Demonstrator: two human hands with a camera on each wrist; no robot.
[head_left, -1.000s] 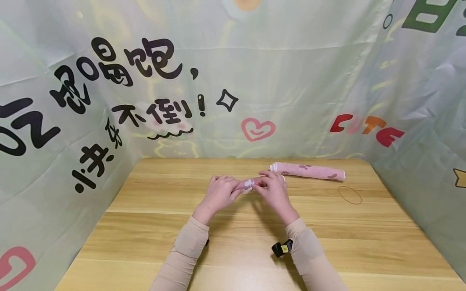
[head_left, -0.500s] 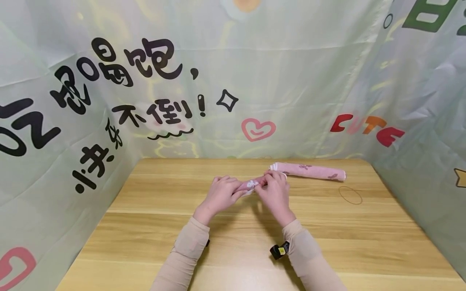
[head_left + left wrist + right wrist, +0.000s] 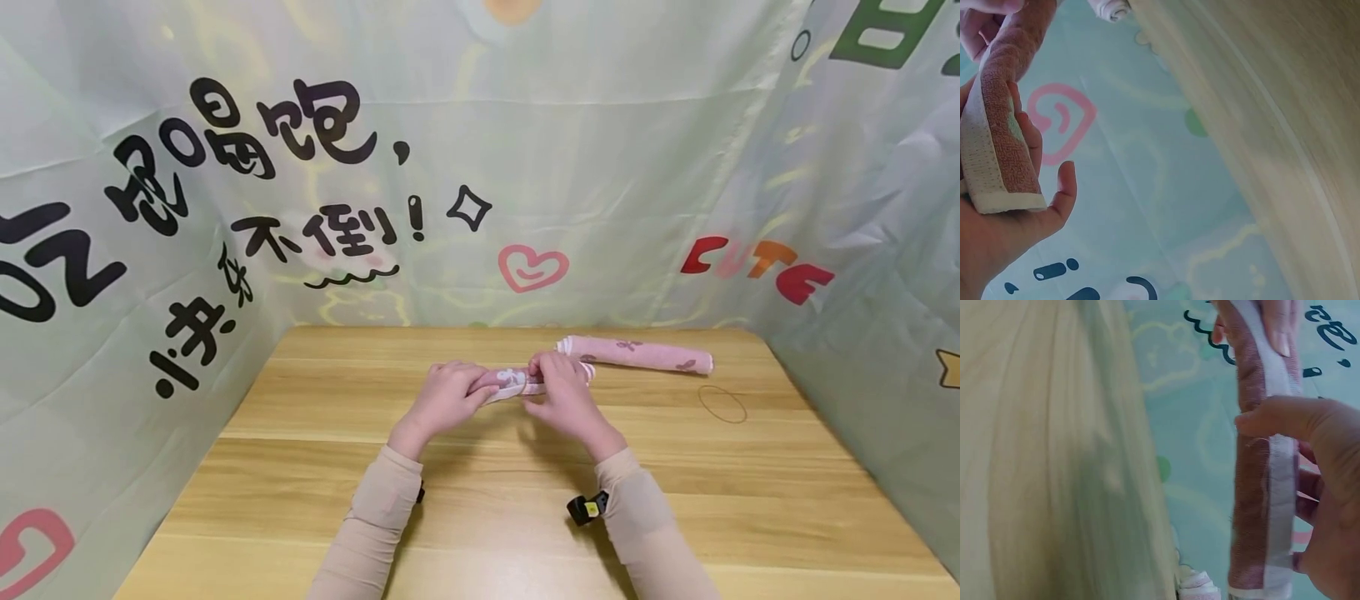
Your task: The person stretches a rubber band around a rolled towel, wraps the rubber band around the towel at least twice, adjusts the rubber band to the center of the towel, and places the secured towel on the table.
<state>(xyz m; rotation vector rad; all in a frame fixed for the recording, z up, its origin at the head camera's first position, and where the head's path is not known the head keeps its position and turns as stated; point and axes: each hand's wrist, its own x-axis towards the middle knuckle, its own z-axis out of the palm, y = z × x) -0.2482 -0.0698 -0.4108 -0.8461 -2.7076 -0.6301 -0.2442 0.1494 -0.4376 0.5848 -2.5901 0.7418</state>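
Both hands hold a rolled pink towel (image 3: 512, 379) with a white edge strip and a pale printed figure. At its left end my left hand (image 3: 444, 402) grips it, thumb on the near side; in the left wrist view fingers curl round the roll (image 3: 1013, 150). My right hand (image 3: 564, 398) holds the right part, and in the right wrist view its thumb (image 3: 1279, 417) lies across the roll (image 3: 1251, 506) with fingers behind. A thin band (image 3: 525, 387) shows round the towel beside the right fingers.
A second rolled pink towel (image 3: 645, 353) with darker prints lies at the back right of the wooden table (image 3: 315, 467). In front of it rests a thin loop like a rubber band (image 3: 722, 405). Printed cloth walls (image 3: 615, 167) enclose the back and sides.
The held towel has turned, so more of its white edge strip faces front. My right thumb and fingers have spread apart, and the thin band now shows. The second towel stays put.
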